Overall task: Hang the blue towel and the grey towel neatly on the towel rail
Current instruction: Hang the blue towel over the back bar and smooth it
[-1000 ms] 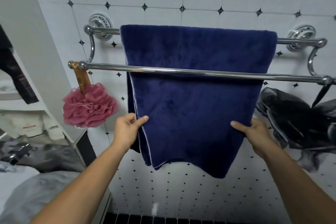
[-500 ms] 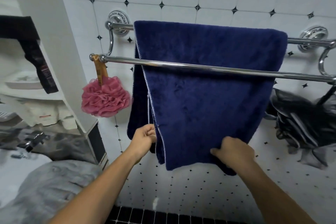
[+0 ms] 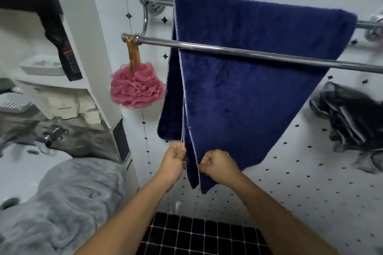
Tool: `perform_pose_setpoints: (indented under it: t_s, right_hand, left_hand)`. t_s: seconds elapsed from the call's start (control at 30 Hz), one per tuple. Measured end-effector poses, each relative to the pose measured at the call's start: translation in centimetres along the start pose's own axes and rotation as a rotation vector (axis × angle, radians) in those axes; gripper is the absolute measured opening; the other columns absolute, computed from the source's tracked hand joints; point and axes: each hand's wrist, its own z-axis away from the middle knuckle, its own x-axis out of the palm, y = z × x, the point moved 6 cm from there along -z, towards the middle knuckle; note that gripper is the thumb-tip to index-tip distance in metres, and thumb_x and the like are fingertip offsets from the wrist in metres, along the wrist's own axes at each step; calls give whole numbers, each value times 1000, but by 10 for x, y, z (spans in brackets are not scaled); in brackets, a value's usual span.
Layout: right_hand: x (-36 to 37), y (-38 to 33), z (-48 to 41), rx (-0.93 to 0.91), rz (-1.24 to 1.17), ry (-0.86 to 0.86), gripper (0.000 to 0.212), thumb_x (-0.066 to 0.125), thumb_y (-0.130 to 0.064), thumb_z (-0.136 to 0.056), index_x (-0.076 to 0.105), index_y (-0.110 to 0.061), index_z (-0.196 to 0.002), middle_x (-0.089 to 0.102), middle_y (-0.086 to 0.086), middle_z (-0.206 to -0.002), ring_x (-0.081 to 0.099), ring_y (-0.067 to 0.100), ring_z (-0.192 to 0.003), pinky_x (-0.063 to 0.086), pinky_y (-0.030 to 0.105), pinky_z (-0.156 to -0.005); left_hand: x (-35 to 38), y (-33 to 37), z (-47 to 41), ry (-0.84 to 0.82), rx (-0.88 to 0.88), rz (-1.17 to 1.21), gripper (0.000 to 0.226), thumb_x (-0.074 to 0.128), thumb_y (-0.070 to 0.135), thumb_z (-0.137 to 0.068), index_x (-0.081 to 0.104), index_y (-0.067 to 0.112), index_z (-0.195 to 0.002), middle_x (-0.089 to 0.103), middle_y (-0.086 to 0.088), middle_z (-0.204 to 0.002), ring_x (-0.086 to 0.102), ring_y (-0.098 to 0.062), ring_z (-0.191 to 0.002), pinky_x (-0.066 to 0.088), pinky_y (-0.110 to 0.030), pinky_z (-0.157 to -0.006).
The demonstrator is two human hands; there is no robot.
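The blue towel [image 3: 259,89] is draped over the rear bar [image 3: 159,1] of the chrome towel rail [image 3: 145,19] and hangs behind the front bar [image 3: 228,49]. Both hands work its left edge near the bottom corners. The left hand [image 3: 173,161] has its grip pinching the back layer's hem, and the right hand [image 3: 219,164] pinches the front layer's, apparently to pull the halves level. The grey towel [image 3: 68,198] lies crumpled at lower left, well apart from the rail, not yet hung
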Motion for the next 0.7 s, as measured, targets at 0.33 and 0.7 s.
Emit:
perform_pose_setpoints:
  t_s: [0.33,0.7]
  right_hand:
    - [-11,-17,7,4,63,175,13,61,-36,-84,60,-24,-80,65,-8,-80,61,17,-81,52,33,-70]
    - [-43,-37,20,19,-252,288,16,62,-18,-77,54,-8,-67,68,11,-63,68,19,-55,59,38,-59]
  left_hand:
    - [3,9,13,-52,26,-87,15,37,20,-105,47,15,-95,51,-4,-86,51,-18,-81,55,-37,-79]
    - [-3,11,15,-37,104,-175,16,39,18,-102,47,17,-89,52,-2,-79,51,-21,-77,50,-55,-89]
